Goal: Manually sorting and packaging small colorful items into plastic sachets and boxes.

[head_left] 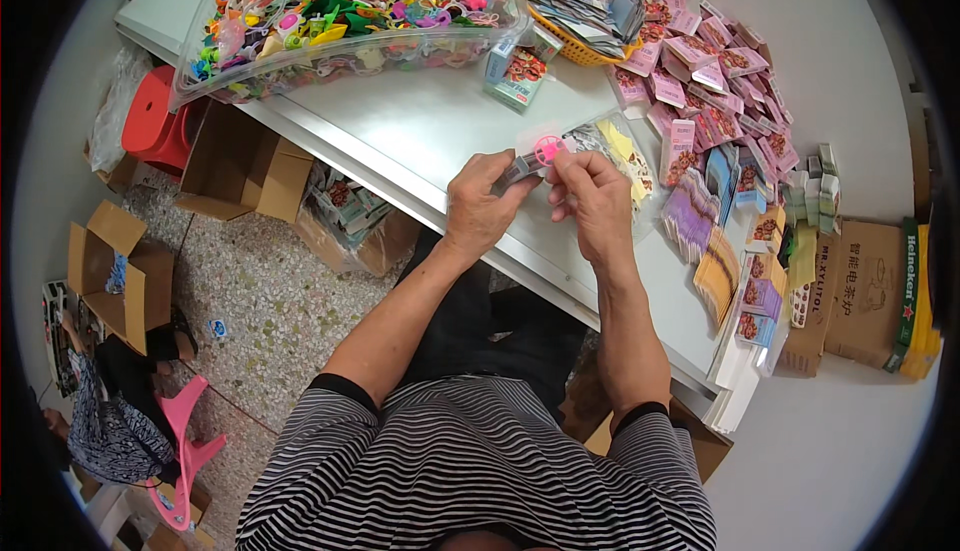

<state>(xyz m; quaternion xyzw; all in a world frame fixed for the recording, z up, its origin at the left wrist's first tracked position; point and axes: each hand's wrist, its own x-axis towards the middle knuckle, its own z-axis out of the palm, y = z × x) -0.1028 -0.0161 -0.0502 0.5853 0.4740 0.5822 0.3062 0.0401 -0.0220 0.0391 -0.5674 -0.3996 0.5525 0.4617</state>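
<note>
Tabletop [390, 116] bare along near edge; left hand [482, 201] grips grey packet [513, 173], right hand [598, 201] pinches pink wheel [547, 148]

Looks steeply down from head height, through a wide fisheye lens; passes over the near striped shirt [475, 461], faces left hand [482, 201] and right hand [597, 201], reaches the desk [400, 106] beyond.

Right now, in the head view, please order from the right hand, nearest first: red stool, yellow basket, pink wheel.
1. Pink wheel, just left of the right hand.
2. Yellow basket, straight ahead.
3. Red stool, far left.
</note>
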